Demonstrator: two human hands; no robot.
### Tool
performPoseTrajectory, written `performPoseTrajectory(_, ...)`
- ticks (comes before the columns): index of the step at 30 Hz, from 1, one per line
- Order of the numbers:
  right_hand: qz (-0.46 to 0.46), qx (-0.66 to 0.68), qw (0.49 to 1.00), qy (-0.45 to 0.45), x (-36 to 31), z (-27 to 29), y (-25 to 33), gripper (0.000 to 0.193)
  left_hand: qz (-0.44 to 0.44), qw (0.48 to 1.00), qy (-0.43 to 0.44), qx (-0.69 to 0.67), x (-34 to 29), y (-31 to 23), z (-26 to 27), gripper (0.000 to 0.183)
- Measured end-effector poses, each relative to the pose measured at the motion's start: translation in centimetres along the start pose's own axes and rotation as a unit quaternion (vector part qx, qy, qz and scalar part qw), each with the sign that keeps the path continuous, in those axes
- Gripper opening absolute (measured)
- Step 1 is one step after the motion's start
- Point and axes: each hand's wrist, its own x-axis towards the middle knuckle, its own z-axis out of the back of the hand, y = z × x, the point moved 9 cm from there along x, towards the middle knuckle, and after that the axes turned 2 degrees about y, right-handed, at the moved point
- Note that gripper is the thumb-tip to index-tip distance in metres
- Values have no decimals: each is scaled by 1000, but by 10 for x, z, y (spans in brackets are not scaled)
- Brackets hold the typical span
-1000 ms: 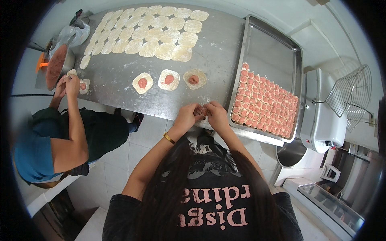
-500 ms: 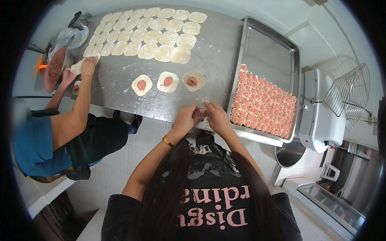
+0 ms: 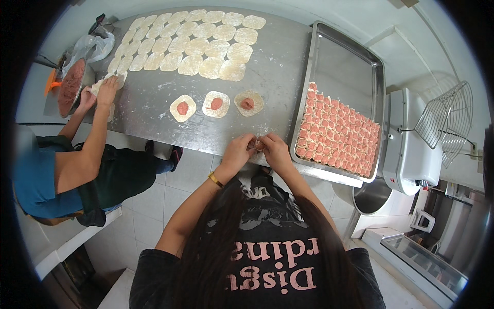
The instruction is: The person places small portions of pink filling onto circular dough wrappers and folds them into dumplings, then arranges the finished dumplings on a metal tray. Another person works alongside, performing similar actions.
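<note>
At the near edge of the steel table (image 3: 149, 116), a small meat-filled dumpling (image 3: 259, 146) sits between my fingertips. My left hand (image 3: 239, 154) pinches it from one side and my right hand (image 3: 277, 153) from the other; fingers partly cover it. Beyond them, three flat wrappers (image 3: 183, 118) lie in a row, each with a dab of pink meat filling (image 3: 216, 104) at its middle. Just right of my hands stands a deep metal tray (image 3: 343, 44), its near part packed with several rows of open-topped dumplings (image 3: 337, 134).
Several rows of floured wrappers (image 3: 195, 46) cover the table's far side. At left, a co-worker's hands (image 3: 106, 90) hold wrappers beside a bowl of meat filling (image 3: 72, 85) with an orange-handled tool (image 3: 51, 82). A white machine (image 3: 409, 139) with a wire guard (image 3: 447, 121) stands right of the tray.
My right hand's fingers have curled in closer around the dumpling, and both hands stay at the table edge. The co-worker's arms have shifted left, toward the bowl.
</note>
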Motion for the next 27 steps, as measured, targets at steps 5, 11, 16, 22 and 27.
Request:
performPoseTrajectory(5,-28,-25,999,-17,-2,4,-3,38,21,1000,4,-18,-2,5,5,26)
performPoseTrajectory(11,-5,-4,1000,17,0,-10,3,27,22,999,4,-29,-6,3,5,26)
performPoseTrajectory(16,-9,-17,1000,20,1,-10,1,19,13,999,-12,-30,-7,0,4,25)
performPoseTrajectory(22,23,-13,999,29,3,-6,6,15,100,992,-28,-70,-18,28,15,28)
performPoseTrajectory(27,-51,48,996,-55,45,80,-53,26,160,962,-220,-27,-52,77,102,24)
